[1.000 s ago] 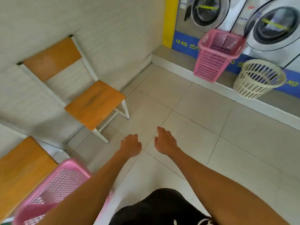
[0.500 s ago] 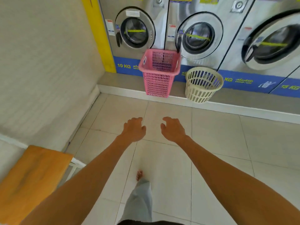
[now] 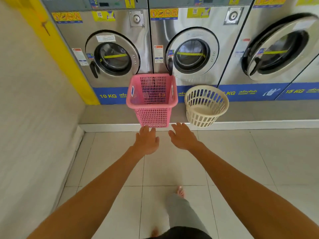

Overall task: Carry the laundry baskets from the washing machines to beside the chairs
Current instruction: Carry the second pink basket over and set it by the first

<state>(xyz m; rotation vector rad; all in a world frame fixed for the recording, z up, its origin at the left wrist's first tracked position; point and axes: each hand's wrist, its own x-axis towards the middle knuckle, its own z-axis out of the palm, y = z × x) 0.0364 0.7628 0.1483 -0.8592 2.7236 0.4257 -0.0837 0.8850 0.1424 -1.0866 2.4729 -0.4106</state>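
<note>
A person is closing on the washing machines (image 3: pixel 191 54), w/ the chairs that filled the left of the view a sec ago now gone from the frame and the machines filling the top. That is suggesting the walk back is nearly over and the next pickup is about to begin. The pink basket (image 3: pixel 152 99) is standing upright on the raised ledge (image 3: pixel 107 114) in front of the machines, just beside the cream round basket (image 3: pixel 205 105), which is sitting to its right. Both arms are stretching fwd: the left hand (image 3: pixel 146 141) and right hand (image 3: pixel 183 137) are spread loose, gripping nothing, fingertips just short of the pink basket's base, apparently not touching yet.
</note>
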